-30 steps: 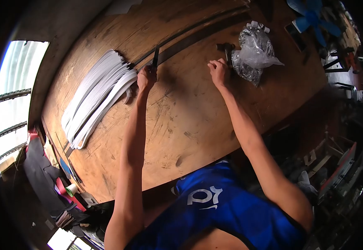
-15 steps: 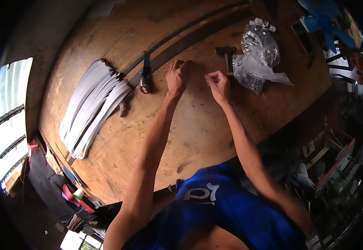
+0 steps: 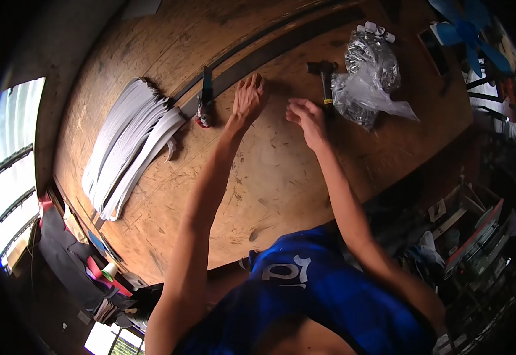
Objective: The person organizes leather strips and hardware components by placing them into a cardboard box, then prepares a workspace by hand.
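My left hand [image 3: 248,99] lies over the wooden table with its fingers stretched forward, open. To its right, my right hand [image 3: 308,120] is loosely curled with its fingertips pointing left and a gap between fingers and thumb; nothing shows in it. Close beyond the right hand is a hammer [image 3: 326,87] with a dark head and a yellow band on its handle. Red-handled pliers [image 3: 203,112] lie left of my left hand, beside a dark teal tool [image 3: 207,84].
A bundle of white strips [image 3: 129,145] covers the table's left part. At the right sits a clear plastic bag [image 3: 369,83] of metal pieces, with white cylinders [image 3: 374,31] behind it. Long dark metal bars [image 3: 270,48] cross the back. A blue fan [image 3: 468,32] stands far right.
The left hand's fingers have straightened and spread from a curled pose. The right hand has shifted slightly left and its pinch has loosened.
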{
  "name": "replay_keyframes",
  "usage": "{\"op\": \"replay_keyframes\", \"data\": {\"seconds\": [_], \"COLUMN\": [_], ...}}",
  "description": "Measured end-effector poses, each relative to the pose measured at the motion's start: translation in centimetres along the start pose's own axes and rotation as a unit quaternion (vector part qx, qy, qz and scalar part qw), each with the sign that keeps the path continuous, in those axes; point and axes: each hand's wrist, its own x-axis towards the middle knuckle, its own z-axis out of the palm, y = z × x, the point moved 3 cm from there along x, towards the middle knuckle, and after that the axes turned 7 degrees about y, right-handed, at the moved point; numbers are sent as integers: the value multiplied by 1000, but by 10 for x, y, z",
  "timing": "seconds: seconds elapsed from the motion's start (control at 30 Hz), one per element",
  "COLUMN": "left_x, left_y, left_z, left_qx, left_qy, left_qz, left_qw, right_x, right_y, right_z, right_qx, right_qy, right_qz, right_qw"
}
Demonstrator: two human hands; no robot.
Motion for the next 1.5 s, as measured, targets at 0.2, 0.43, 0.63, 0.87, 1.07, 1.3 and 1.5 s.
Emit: {"op": "replay_keyframes", "data": {"seconds": [0.2,0.43,0.63,0.87,1.07,1.3,1.5], "left_x": [-11,-23,-14,-17,-7,-7,-18], "left_y": [13,76,33,16,21,12,32], "left_z": [-13,-46,-33,0,6,10,-23], "left_qx": [-67,-119,-120,-51,52,60,-118], "left_qy": [-50,-56,21,29,-33,-92,6], "left_qz": [-106,-110,-314,-278,-217,-174,-197], "left_qw": [991,985,942,959,974,979,973], "right_x": [3,-3,8,6,7,7,6], "right_y": [7,13,29,22,23,18,9], "right_z": [7,19,7,7,8,13,12], "right_qx": [73,122,194,163,140,144,156], "right_qy": [-6,38,28,35,25,44,47], "right_qz": [43,135,130,118,101,91,104], "right_qw": [996,983,972,979,985,984,981]}}
